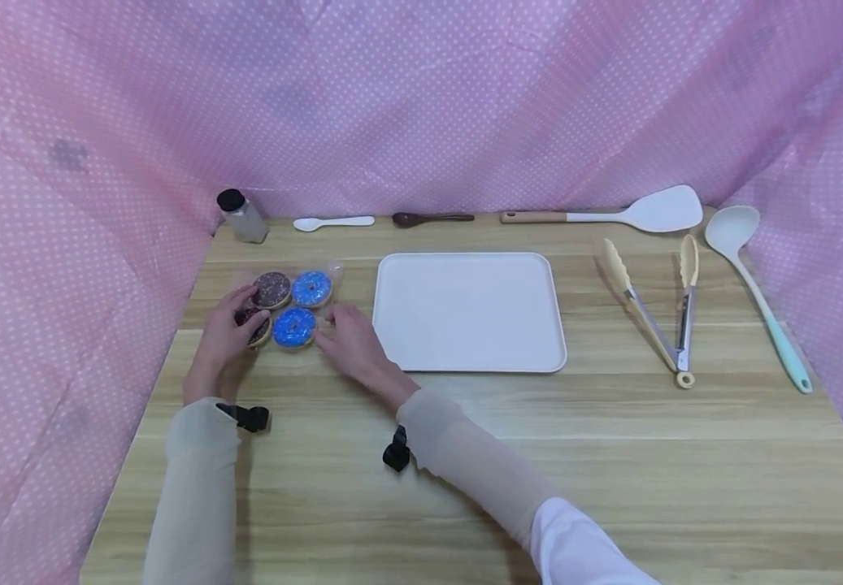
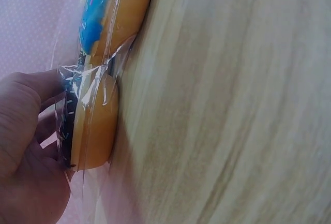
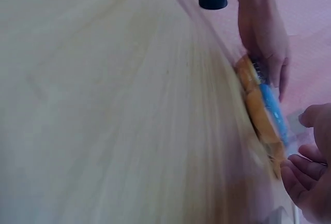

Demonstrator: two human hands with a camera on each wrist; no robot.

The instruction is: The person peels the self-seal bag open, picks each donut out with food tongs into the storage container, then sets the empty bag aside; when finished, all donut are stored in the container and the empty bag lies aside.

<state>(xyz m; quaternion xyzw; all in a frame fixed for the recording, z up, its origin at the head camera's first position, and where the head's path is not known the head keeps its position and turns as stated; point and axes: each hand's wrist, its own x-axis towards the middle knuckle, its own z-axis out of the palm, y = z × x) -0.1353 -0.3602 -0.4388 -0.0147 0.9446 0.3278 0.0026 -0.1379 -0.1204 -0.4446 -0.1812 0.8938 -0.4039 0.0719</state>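
Note:
Four-square on the table lies a clear plastic pack of donuts [image 1: 293, 328], two with blue icing and two with dark sprinkled icing. My left hand [image 1: 225, 335] holds the pack's left side, thumb and fingers bent around the nearer dark donut [image 2: 96, 125], which is partly hidden in the head view. Crinkled film covers a blue donut [image 2: 96, 19] beside it in the left wrist view. At the pack's right edge is my right hand [image 1: 354, 343], its fingertips close to the near blue donut. Its thumb and loosely bent fingers stand apart in the right wrist view.
Right of the pack lies a white tray [image 1: 468, 313]. Behind are a black-capped jar [image 1: 245, 219], a white spoon [image 1: 335, 222], a dark spoon [image 1: 432, 218] and a white spatula [image 1: 658, 211]. Tongs [image 1: 680, 325] and a ladle [image 1: 758, 292] lie at right, before a pink dotted curtain [image 1: 421, 97].

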